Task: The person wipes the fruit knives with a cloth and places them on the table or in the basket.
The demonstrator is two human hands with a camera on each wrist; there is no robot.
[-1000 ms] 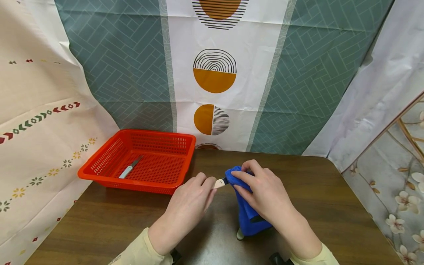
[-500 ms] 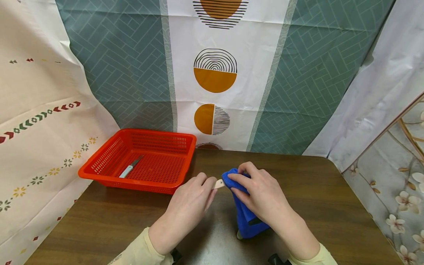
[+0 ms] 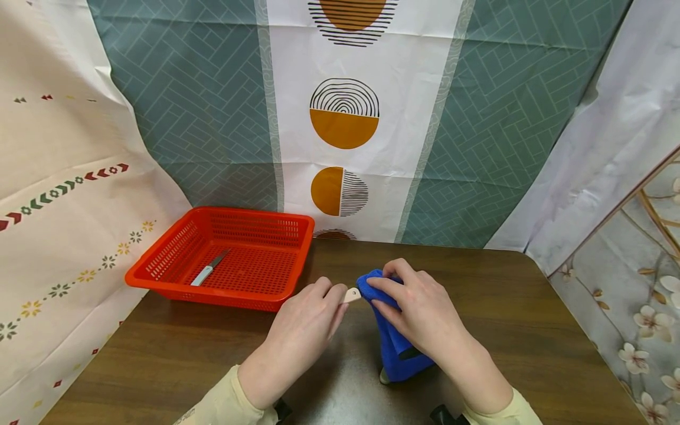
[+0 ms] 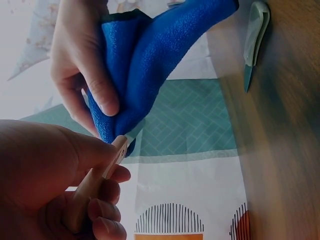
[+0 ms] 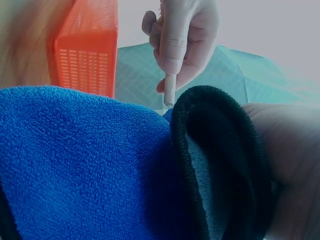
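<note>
My left hand (image 3: 308,313) grips a knife by its cream handle (image 3: 351,295). The right hand (image 3: 427,304) pinches a folded blue cloth (image 3: 392,351) with dark edging around the blade, close to the handle. In the left wrist view a short piece of blade (image 4: 134,131) shows beside the cloth; the rest is hidden in the folds. The right wrist view has the cloth filling its lower part, with the left thumb and handle (image 5: 170,90) beyond. On the table near the cloth lies a second knife with a pale green handle (image 4: 256,32), mostly covered in the head view.
A red perforated plastic basket (image 3: 289,289) stands at the left rear of the wooden table (image 3: 510,307). In it lies a knife with a pale handle (image 3: 202,275). Patterned curtains (image 3: 350,159) hang behind the table and along both sides.
The right hand and cloth have slid left along the blade to the handle. The dark strip of blade visible a second ago in the head view is covered. My left hand has stayed put.
</note>
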